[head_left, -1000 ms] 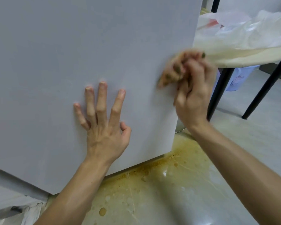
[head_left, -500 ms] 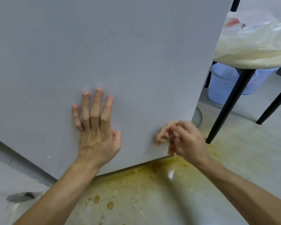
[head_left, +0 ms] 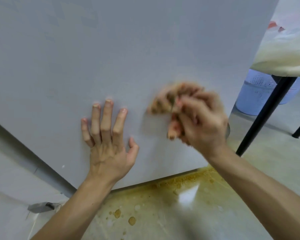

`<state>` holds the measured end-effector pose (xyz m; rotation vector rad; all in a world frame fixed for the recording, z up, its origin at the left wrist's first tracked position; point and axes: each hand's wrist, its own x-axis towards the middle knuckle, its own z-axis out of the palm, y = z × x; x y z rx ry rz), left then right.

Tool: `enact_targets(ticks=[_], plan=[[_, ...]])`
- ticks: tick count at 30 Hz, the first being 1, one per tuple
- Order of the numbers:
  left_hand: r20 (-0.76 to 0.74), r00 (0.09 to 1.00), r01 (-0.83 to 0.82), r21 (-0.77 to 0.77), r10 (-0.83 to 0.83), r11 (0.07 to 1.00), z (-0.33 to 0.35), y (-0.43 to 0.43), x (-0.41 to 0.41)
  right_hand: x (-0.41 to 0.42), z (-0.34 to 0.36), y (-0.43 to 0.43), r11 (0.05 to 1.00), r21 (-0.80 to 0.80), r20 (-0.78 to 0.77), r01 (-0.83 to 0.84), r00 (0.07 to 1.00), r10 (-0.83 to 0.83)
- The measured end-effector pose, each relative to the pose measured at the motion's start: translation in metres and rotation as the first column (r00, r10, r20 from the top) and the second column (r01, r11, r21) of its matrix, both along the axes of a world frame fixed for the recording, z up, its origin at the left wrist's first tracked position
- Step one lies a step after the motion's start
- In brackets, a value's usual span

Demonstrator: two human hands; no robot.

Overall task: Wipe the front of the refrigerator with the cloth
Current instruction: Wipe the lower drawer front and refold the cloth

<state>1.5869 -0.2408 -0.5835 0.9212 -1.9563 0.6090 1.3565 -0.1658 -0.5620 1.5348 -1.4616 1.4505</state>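
Note:
The grey refrigerator front (head_left: 111, 49) fills most of the view, down to its lower edge near the floor. My left hand (head_left: 109, 139) lies flat against it with fingers spread and straight. To its right, my right hand (head_left: 201, 122) grips a crumpled orange-brown cloth (head_left: 164, 101) and presses it on the door. The hand and cloth are blurred by motion.
Yellow-brown stains (head_left: 163, 201) spread over the glossy floor below the refrigerator. At the right stands a table with black legs (head_left: 265, 116) and a pale plastic sheet (head_left: 284, 54) over it. A light blue perforated basket (head_left: 256, 94) sits under it.
My right hand swept the cloth down from the door's right edge to its lower part, then back up and left toward my left hand. My left hand stays pressed on the door.

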Motion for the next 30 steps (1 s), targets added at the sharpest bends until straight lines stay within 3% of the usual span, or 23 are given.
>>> enact_targets(ticks=[2, 3, 4, 6, 8, 11, 15, 18, 20, 22, 25, 28, 30], plan=[[0.014, 1.0, 0.009, 0.006, -0.009, 1.0, 0.0, 0.0, 0.003, 0.0, -0.043, 0.005, 0.969, 0.14, -0.191, -0.205, 0.954, 0.23], [0.022, 1.0, 0.011, 0.004, -0.011, 1.0, 0.001, -0.001, 0.003, -0.004, -0.066, 0.006, 0.951, 0.22, -0.301, -0.217, 0.912, 0.278], [0.03, 1.0, 0.007, 0.005, -0.007, 1.0, 0.002, 0.0, 0.003, -0.011, -0.089, 0.006, 0.936, 0.31, -0.425, -0.169, 0.855, 0.295], [0.043, 0.999, 0.002, 0.01, -0.003, 1.0, 0.003, 0.002, 0.004, -0.023, -0.123, 0.011, 0.857, 0.506, -0.487, -0.099, 0.787, 0.379], [0.051, 0.999, 0.01, 0.011, -0.011, 1.0, 0.004, 0.003, 0.007, -0.024, -0.13, 0.015, 0.839, 0.543, -0.514, -0.03, 0.778, 0.36], [0.095, 0.995, 0.015, 0.015, -0.017, 1.0, 0.003, 0.004, 0.014, -0.008, -0.105, 0.011, 0.895, 0.443, -0.415, -0.063, 0.87, 0.267], [0.115, 0.993, 0.007, 0.021, -0.01, 1.0, 0.005, 0.0, 0.025, 0.029, -0.009, -0.001, 0.985, 0.074, -0.076, -0.158, 0.984, 0.163], [0.083, 0.996, 0.021, 0.026, -0.023, 0.999, 0.011, 0.0, 0.03, 0.043, 0.063, -0.013, 0.989, -0.141, 0.188, -0.039, 0.98, 0.065], [0.054, 0.998, 0.04, 0.041, -0.042, 0.998, 0.014, 0.003, 0.032, 0.048, 0.086, -0.021, 0.977, -0.214, 0.355, -0.022, 0.93, 0.099], [0.026, 0.999, 0.039, 0.047, -0.041, 0.998, 0.017, 0.004, 0.035, 0.056, 0.082, -0.024, 0.976, -0.218, 0.375, -0.023, 0.921, 0.105], [0.011, 0.999, 0.03, 0.045, -0.031, 0.999, 0.019, 0.0, 0.044, 0.063, 0.038, -0.023, 0.982, -0.137, 0.069, -0.13, 0.988, 0.14], [0.017, 0.999, 0.045, 0.053, -0.046, 0.998, 0.019, -0.003, 0.052, 0.06, -0.026, -0.019, 0.974, 0.067, -0.282, -0.218, 0.932, 0.228], [0.01, 0.996, 0.083, 0.065, -0.083, 0.994, 0.018, -0.002, 0.053, 0.055, -0.063, -0.015, 0.959, 0.194, -0.387, -0.205, 0.883, 0.267]])
